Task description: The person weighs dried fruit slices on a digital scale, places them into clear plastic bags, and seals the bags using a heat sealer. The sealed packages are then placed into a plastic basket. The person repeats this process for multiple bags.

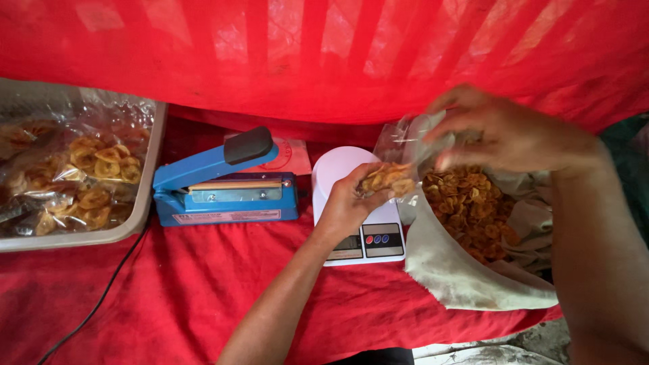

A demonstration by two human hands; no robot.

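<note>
My left hand (348, 203) grips a small clear plastic bag (392, 152) partly filled with golden fried chips (389, 179), held just above a white digital kitchen scale (338, 169). My right hand (507, 135) hovers above the bag's open top, fingers curled and blurred; what it holds is unclear. Below it lies a large white cloth sack (460, 270) open and full of loose chips (473, 203).
A blue impulse heat sealer (223, 186) sits left of the scale, its handle raised and a black cord (101, 297) trailing forward. At far left, a grey tray (145, 203) holds several sealed chip packets (88, 176). Red cloth (169, 290) covers the table and backdrop.
</note>
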